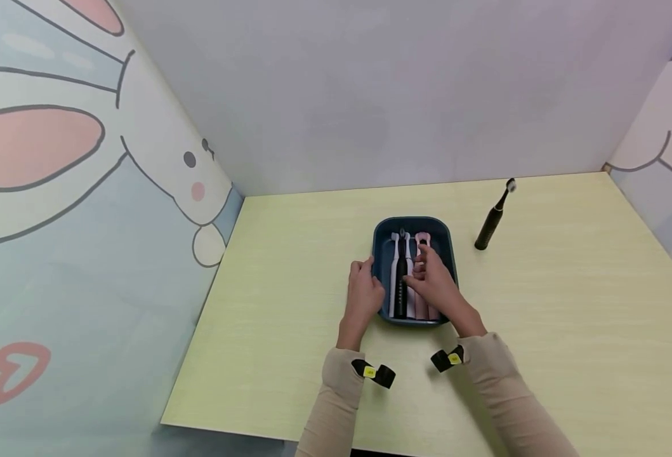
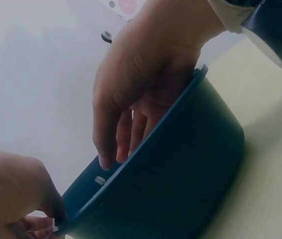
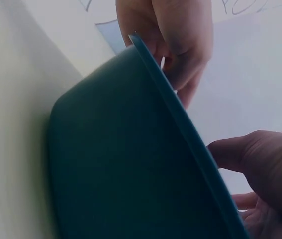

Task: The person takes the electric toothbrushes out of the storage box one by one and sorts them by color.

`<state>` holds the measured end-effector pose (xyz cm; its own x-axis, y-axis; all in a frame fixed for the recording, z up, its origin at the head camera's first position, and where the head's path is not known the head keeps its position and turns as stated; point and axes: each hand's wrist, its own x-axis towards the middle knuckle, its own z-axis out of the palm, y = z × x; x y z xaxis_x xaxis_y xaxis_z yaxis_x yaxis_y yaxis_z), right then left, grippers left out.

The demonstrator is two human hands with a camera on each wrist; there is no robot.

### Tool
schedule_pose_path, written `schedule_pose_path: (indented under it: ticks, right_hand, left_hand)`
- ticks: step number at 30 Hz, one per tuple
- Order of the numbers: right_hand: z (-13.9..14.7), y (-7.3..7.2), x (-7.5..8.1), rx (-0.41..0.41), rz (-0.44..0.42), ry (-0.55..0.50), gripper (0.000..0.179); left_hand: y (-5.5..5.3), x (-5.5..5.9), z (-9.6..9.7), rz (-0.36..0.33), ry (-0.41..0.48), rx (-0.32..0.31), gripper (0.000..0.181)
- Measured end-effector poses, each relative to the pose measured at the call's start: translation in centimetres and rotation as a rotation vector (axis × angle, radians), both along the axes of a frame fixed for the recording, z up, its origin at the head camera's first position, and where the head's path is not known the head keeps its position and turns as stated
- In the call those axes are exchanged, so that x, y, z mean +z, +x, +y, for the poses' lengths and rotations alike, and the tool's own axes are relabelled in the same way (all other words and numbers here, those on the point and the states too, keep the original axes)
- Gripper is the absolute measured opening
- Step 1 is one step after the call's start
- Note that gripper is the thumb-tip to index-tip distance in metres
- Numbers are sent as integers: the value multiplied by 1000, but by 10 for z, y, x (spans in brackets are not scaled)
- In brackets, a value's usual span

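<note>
A dark blue plastic basin (image 1: pixel 414 322) stands on the table in the head view. Inside it, side by side, lie a white electric toothbrush (image 1: pixel 394 279), a black one (image 1: pixel 401 295), another pale one (image 1: pixel 408 254) and pink ones (image 1: pixel 421 310). My left hand (image 1: pixel 364 292) pinches the basin's left rim; the left wrist view also shows this hand (image 2: pixel 16 191) at the rim. My right hand (image 1: pixel 440 285) hovers over the basin with fingers parted and dipping inside, its thumb near the black toothbrush. From the right wrist view the basin wall (image 3: pixel 126 144) hides the toothbrushes.
To the right of the basin a black electric toothbrush (image 1: pixel 489 227) stands upright on the pale yellow table (image 1: pixel 290 285). A grey-white wall (image 1: pixel 381 114) rises behind the table, and a wall with a rabbit drawing (image 1: pixel 164 171) flanks it on the left.
</note>
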<state>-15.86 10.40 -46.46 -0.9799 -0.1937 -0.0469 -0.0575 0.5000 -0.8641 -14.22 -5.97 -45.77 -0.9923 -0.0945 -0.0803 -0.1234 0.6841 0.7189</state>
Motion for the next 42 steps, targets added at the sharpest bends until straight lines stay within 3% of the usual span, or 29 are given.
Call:
schedule_pose_path:
  ticks: [9, 16, 42]
  right_hand:
    - [-5, -2, -5, 3, -47, 52, 73]
    - [-10, -2, -1, -18, -82, 141, 72]
    - [-27, -6, 1, -37, -79, 251, 64]
  left_hand:
    - [1, 1, 1, -2, 0, 0, 49]
    - [1, 3, 1, 20, 3, -8, 48]
    - [2, -1, 5, 31, -4, -10, 48]
